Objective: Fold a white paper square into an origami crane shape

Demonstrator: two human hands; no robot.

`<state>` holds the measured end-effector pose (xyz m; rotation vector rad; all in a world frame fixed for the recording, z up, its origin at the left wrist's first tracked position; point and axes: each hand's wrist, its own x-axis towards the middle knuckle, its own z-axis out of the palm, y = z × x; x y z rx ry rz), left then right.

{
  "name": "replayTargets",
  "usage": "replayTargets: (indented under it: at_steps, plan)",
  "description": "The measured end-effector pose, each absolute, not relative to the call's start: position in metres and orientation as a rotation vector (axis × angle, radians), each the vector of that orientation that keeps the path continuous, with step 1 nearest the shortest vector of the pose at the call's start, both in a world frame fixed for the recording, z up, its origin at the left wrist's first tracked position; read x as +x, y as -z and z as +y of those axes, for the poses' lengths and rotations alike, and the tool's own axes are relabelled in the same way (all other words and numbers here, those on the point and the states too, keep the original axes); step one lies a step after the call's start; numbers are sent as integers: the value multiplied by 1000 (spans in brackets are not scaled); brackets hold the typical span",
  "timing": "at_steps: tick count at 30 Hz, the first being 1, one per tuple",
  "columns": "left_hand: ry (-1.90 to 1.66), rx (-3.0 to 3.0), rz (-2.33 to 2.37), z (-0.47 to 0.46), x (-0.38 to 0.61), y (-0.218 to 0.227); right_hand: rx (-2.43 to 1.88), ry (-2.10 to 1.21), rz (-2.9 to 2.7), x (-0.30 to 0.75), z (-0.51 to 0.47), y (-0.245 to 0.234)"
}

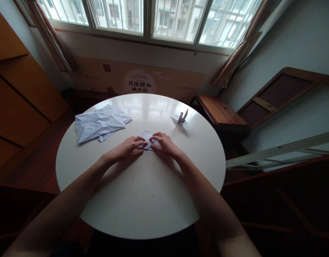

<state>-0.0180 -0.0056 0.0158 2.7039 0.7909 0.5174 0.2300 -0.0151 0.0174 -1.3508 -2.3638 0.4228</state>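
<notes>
Head view: L hand [131, 144] and R hand [166, 143] hide the paper's [145, 134] sides; fold detail's hard to make out. It's small, whitish, creased, approx. flat, roughly mid-table [153, 203]. Fingers of both bent onto it; can't tell if pinching or just pressing. Crumpled sheets [101, 122] nr far-left edge, paper crane [182, 119] nr far-right.

You are facing one round white table [140, 203], two bare hands [130, 145], one folded white paper [146, 134], one white paper crane [182, 119] and at least two creased white paper sheets [100, 123].
</notes>
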Motion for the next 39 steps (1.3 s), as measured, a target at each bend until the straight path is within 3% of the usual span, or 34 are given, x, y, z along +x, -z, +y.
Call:
replayTargets:
  at_steps: [39]
  plan:
    - [-515,2688,776,-6,-18,-18,-1364,-460,-2369,229,-17,-22]
